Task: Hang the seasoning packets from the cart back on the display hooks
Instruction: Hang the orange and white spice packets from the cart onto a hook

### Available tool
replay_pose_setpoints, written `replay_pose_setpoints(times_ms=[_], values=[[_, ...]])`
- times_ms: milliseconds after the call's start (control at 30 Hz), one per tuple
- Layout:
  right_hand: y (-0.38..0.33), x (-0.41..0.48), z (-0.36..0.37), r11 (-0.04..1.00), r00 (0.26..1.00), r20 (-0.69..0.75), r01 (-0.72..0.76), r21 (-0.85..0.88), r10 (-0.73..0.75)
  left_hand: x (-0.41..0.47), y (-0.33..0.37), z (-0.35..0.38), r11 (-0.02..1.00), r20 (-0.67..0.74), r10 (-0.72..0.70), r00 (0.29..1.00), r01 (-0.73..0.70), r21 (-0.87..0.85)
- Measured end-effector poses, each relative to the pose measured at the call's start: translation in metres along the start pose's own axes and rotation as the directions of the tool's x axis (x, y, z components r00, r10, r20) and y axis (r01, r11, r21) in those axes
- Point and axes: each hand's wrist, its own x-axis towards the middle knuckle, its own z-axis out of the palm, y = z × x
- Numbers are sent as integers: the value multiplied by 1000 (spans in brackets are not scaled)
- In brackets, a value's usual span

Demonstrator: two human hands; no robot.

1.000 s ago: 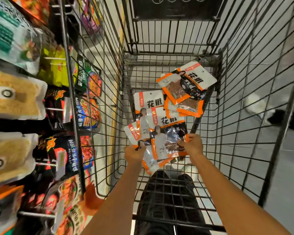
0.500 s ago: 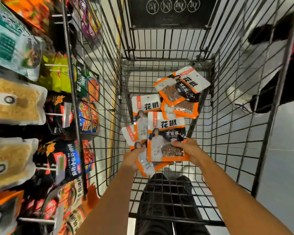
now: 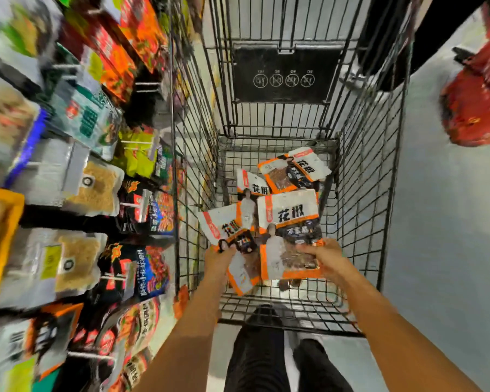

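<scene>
Seasoning packets [image 3: 289, 213], white, orange-edged, black-lettered, are gripped by left hand [image 3: 219, 257] and right hand [image 3: 327, 260].

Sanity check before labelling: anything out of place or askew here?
Yes: seasoning packets lie loose on the cart floor, overlapping at mixed angles, instead of on the display hooks at left. The left hand and right hand each grip more packets. No spill visible.
</scene>
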Motion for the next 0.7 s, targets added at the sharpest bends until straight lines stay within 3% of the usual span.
replay_pose_setpoints(times_ms=[233, 467, 567, 700], values=[[-43, -56, -4, 982, 979, 87, 185, -28, -182, -69, 29, -39, 976, 30, 126, 992, -119, -181], [-82, -127, 1, 925, 901, 301, 360, -123, -311, -170, 45, -91, 837, -111, 398, 910, -410, -361], [-93, -166, 16, 910, 846, 410, 407, -83, -341, -221, 40, -124, 752, -268, 508, 819, -573, -324], [-101, -224, 51, 855, 721, 568, 516, -57, -397, -296, 27, -175, 650, -493, 480, 725, -672, -356]])
